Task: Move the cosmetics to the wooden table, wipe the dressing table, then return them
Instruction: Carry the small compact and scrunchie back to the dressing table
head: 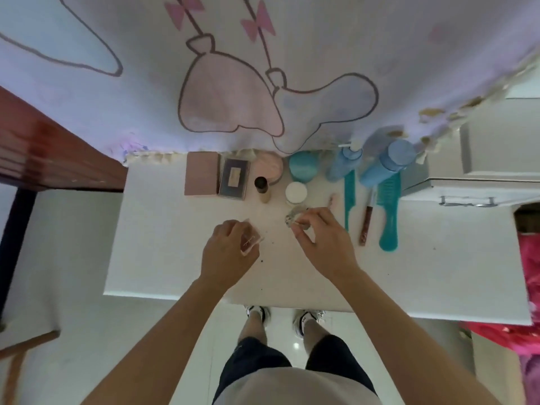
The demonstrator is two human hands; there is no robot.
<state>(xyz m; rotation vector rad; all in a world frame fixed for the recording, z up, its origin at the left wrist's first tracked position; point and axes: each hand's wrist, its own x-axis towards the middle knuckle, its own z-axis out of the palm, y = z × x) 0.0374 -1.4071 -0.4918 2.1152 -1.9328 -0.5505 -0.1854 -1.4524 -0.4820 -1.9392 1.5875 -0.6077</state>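
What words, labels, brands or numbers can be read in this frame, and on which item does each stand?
Nothing is legible.
On the pink compact in the left hand: a thin script mark, too blurred to read.
On the dark palette: a pale centre label, blurred.
On the lip gloss tube: any print is too small to tell.
On the small clear item in the right hand: no print visible.

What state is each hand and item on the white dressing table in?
Left hand: grips a small pink square case.
Right hand: pinches a small clear silvery item.
Tan bottle with dark cap: upright, capped.
White round jar: lid on.
Teal round jar: lid on.
Blue pump bottle: upright.
Teal wide-toothed comb: lying flat.
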